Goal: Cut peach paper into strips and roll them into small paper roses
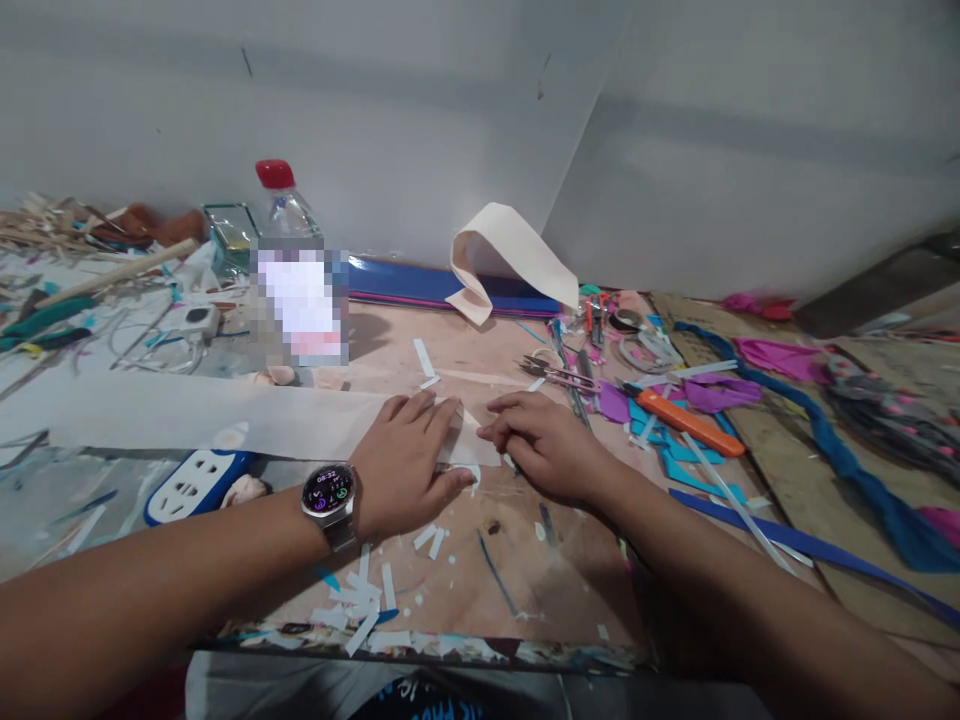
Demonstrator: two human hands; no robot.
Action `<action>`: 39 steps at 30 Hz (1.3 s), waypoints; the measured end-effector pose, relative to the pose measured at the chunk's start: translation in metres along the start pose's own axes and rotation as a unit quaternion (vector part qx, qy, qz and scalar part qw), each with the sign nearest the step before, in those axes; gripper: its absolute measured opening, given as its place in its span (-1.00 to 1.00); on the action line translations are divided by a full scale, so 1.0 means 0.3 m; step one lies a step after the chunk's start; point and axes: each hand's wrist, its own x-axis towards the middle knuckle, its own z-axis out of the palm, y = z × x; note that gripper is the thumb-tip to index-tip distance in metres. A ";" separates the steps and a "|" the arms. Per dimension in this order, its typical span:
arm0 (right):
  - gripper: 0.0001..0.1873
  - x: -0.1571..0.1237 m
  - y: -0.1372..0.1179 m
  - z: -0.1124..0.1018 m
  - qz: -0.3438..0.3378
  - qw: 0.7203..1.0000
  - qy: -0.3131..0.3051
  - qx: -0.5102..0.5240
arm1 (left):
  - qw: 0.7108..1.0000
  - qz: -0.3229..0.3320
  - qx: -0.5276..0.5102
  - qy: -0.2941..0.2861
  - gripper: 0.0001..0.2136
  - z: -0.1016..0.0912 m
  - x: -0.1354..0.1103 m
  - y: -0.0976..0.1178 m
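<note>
A long white strip, of paper or cloth, lies across the table from the far left to the middle. My left hand rests flat on its right part, fingers stretched out and thumb apart. It wears a watch on the wrist. Beside the strip's right end, my right hand is closed, with its bent fingertips at the strip's edge. Whatever those fingers may pinch is hidden. Small white scraps are scattered below my left hand.
Behind are a red-capped bottle, a blurred-out upright object and a curled cream strip. An orange-handled cutter and thread snips lie at right. A power strip sits at left, with green-handled pliers beyond.
</note>
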 end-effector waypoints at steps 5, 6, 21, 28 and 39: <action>-0.68 0.000 -0.001 -0.003 0.009 1.000 0.016 0.011 | 1.000 -0.001 -0.003 -0.002 -0.34 -0.001 -0.002 -0.001; -0.69 0.000 -0.001 -0.004 0.012 1.000 0.016 0.012 | 1.000 0.001 -0.003 -0.004 -0.37 -0.002 -0.002 -0.001; -0.61 0.010 0.013 0.007 -0.078 0.997 0.007 0.018 | 1.000 0.018 0.005 -0.021 -0.47 -0.012 -0.002 -0.001; -0.63 0.006 0.006 -0.009 -0.098 0.994 -0.016 -0.034 | 1.000 -0.014 0.016 -0.020 -0.37 -0.003 0.001 -0.002; -0.72 0.000 -0.029 -0.025 -0.060 0.996 -0.037 -0.049 | 0.999 -0.034 0.023 0.006 -0.34 0.003 0.002 -0.006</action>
